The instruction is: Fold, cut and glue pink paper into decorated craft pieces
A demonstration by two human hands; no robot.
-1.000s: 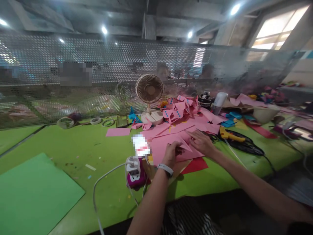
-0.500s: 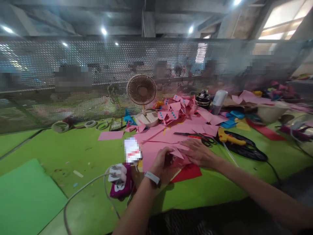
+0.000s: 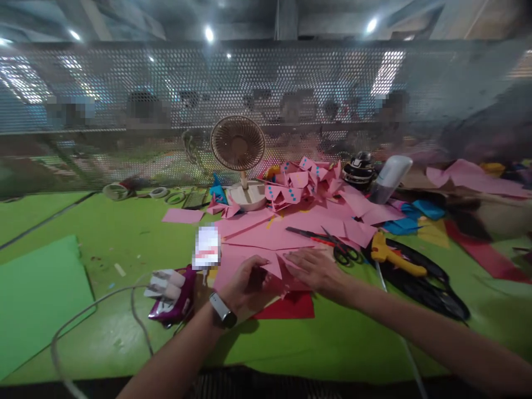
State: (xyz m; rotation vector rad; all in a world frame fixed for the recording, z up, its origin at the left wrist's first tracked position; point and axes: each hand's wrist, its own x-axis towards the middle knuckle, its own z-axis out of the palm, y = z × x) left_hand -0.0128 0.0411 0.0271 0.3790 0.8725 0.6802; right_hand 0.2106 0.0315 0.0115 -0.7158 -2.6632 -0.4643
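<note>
My left hand (image 3: 245, 282), a watch on its wrist, pinches a folded pink paper piece (image 3: 273, 266) between thumb and fingers. Part of the piece is hidden by the hand. My right hand (image 3: 322, 272) lies with its fingers stretched out, their tips at the right side of that piece. Beneath both hands are large pink paper sheets (image 3: 249, 235), and a red sheet (image 3: 291, 307) shows at the near side. Black-handled scissors (image 3: 348, 254) rest on the pink paper just beyond my right hand.
A fan (image 3: 239, 147) stands at the back beside a heap of folded pink paper (image 3: 303, 180). Left are a phone (image 3: 206, 247) and a purple power strip (image 3: 172, 310) with cables. To the right lies a yellow glue gun (image 3: 397, 257) on a black tray (image 3: 440, 293). A perforated screen (image 3: 145, 72) closes the back.
The camera view has shifted, so the phone and power strip appear further left. Both hands stay at the paper piece; its pointed flap now shows more plainly between them.
</note>
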